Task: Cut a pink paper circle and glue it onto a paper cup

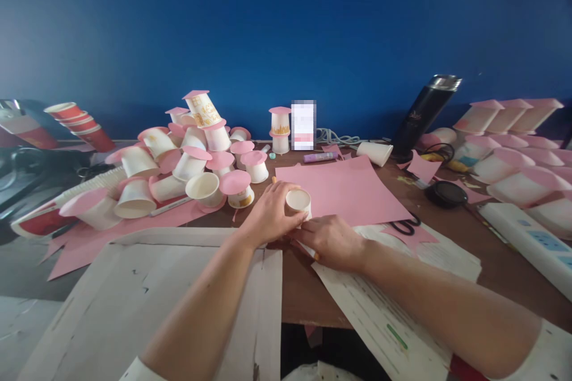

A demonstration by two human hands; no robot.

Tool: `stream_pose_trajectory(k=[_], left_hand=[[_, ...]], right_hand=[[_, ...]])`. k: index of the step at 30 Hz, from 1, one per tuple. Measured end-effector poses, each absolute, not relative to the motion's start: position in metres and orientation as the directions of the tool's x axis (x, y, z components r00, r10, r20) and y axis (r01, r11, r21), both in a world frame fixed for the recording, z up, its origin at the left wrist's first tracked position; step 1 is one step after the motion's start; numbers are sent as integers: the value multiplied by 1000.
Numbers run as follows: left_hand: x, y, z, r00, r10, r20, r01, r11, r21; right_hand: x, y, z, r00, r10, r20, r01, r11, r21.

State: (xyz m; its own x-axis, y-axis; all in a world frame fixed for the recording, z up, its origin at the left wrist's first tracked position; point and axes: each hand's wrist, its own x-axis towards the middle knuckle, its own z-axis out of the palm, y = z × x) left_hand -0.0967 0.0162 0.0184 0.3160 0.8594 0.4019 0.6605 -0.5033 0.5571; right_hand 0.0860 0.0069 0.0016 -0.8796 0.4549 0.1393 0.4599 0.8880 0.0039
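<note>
A small white paper cup (298, 199) stands at the near left edge of a sheet of pink paper (348, 184). My left hand (272, 209) wraps around the cup's left side, thumb across its near side. Close against its lower right is my right hand (333, 241), fingers curled. A thin white and orange pen (310, 250) pokes out beneath those fingers; its tip is hidden. Another orange end (274, 180) shows just beyond my left hand. Left of the hands, several white cups with pink paper discs (235, 182) crowd together, some lying on their sides.
A purple glue stick (320, 157) and a tipped white cup (374, 153) lie behind the pink sheet. To the right are black-handled scissors (406, 226), a black flask (422, 113), a white power strip (531, 244) and more capped cups (509, 164). Flattened cardboard (179, 303) covers the front left.
</note>
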Motion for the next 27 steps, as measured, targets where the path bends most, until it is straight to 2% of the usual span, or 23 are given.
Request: stream_pose_trajectory(k=[5,8,11,13,15,18,20,22,24,27], left_hand=[[-97,17,17,323,853,410,658,-514,551],[-97,17,17,321,855,407,657,-511,555],[-97,17,17,308,857,412,660,-505,557],[-96,16,18,298,858,418,665,-501,554],[-95,16,19,298,858,419,670,-501,548],[-94,16,19,309,860,406,677,-499,541],[-95,16,17,307,861,405,678,-497,542],[-96,17,16,308,857,413,673,-503,542],[-97,18,15,311,855,415,671,-507,541],[-98,19,14,321,859,398,669,-503,547]], right_hand=[[79,3,2,-871,487,61,490,871,32],[78,5,0,-870,477,122,480,877,-11],[85,8,6,-854,438,279,401,898,-182],[94,10,16,-817,427,387,286,884,-371],[105,14,28,-734,483,477,169,811,-561],[121,27,40,-586,700,408,182,604,-776],[129,41,39,-335,845,416,171,489,-855],[133,57,35,-166,921,352,152,376,-914],[131,70,29,-171,955,244,147,270,-952],[118,80,27,-287,952,101,279,184,-943]])
